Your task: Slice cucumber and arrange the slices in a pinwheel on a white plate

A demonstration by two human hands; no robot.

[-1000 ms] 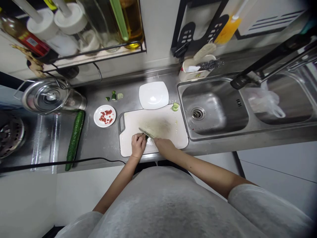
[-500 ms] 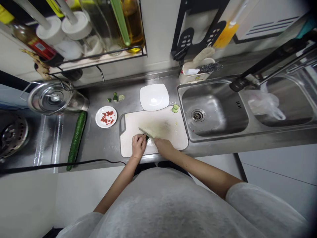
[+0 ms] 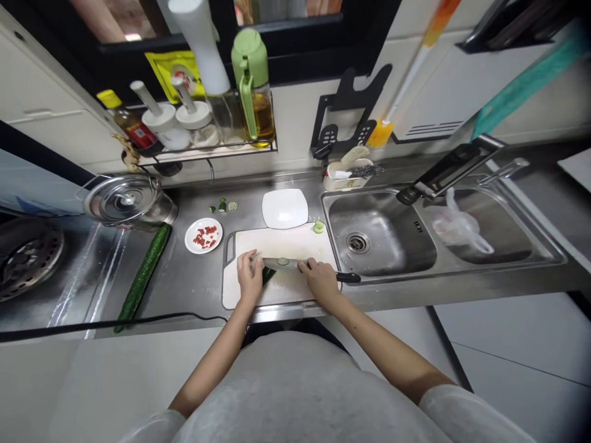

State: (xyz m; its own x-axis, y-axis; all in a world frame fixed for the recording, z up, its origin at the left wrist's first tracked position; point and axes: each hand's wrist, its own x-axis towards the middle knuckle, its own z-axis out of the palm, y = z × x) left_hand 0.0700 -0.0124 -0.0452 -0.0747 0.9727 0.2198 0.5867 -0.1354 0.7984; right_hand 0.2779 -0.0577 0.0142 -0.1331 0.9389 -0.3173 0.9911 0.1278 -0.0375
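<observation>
A knife [image 3: 300,264] lies nearly level across the white cutting board [image 3: 295,295], its black handle pointing right beyond my right hand. A pale green cucumber slice [image 3: 282,261] rests on the blade. My right hand [image 3: 322,282] is closed on the blade near the handle, fingertips along its upper edge. At the blade's tip is my left hand [image 3: 249,277], thumb and fingers apart; whether it touches the tip is unclear. A dark green cucumber piece [image 3: 268,275] sits beside my left hand, below the blade, partly hidden. More cucumber slices [image 3: 318,226] lie at the board's upper right corner.
A white rectangular plate [image 3: 285,208] stands behind the board. To the left are a round plate [image 3: 190,245] with red chopped bits, cucumber ends [image 3: 222,205], a whole cucumber [image 3: 144,280] and a lidded steel pot [image 3: 129,206]. A sink [image 3: 383,246] adjoins the right side.
The knife has turned from slanting to nearly level. My right hand has moved from its handle onto the blade. My left hand's fingers have spread from the cucumber piece. The view has tilted up.
</observation>
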